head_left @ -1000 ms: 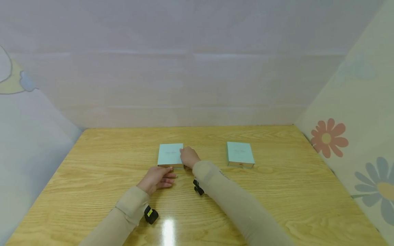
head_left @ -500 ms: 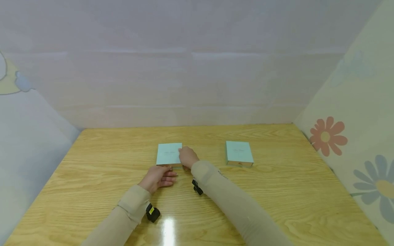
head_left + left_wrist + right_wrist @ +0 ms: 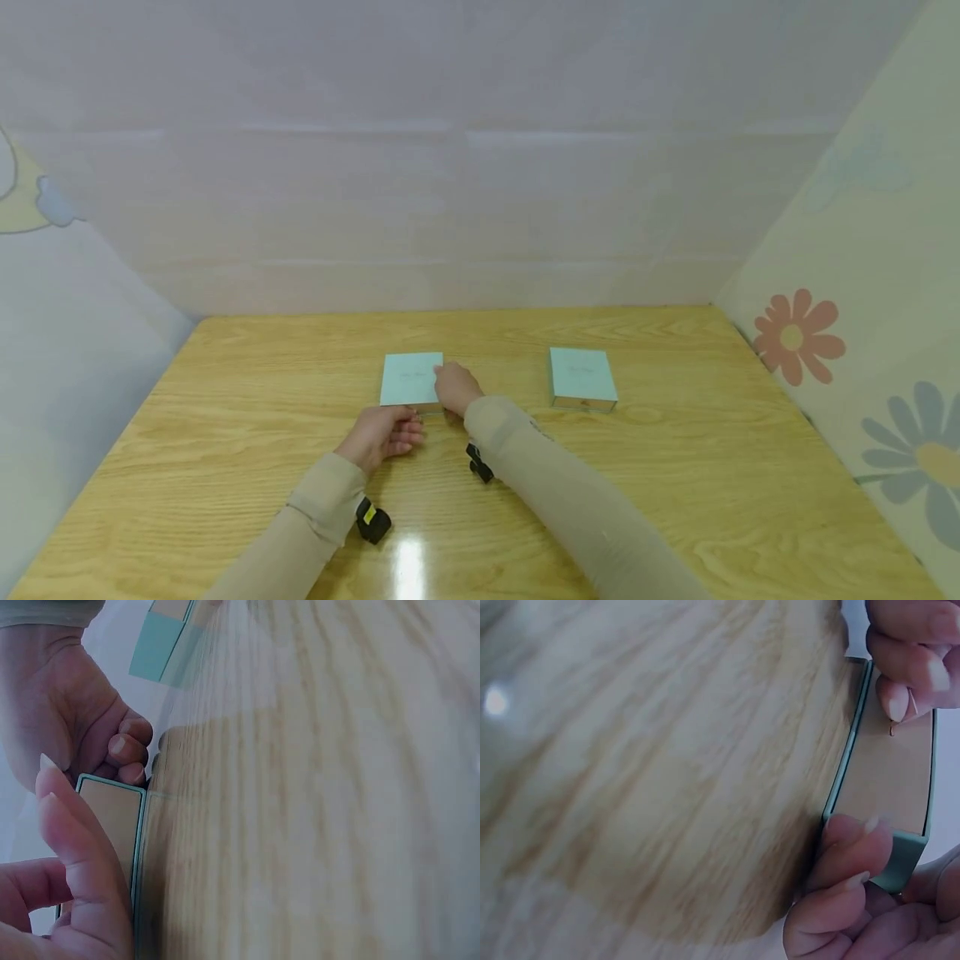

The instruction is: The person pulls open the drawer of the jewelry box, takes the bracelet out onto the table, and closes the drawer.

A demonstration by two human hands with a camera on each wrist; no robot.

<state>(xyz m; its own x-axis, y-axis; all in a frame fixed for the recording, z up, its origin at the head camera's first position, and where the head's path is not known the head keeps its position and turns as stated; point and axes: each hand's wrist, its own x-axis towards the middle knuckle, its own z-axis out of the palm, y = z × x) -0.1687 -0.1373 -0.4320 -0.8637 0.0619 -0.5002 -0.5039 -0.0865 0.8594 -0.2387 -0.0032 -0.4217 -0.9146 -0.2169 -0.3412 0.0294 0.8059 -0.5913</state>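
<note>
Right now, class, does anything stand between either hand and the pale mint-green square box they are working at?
Nothing visible does. The right hand grips the pale mint-green square box at its right side; the left hand pinches a small tab on its beige front. The matching mint-green box lies apart, farther right.

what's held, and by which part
Left mint-green square box: right hand grips its right side; left hand apparently pinches the thin brown tab on its front.

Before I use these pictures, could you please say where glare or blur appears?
Head view: glare streak on the table, lettering on the left box illegible; left wrist view: table blurred toward the right; right wrist view: round glare spot, table blurred.
</note>
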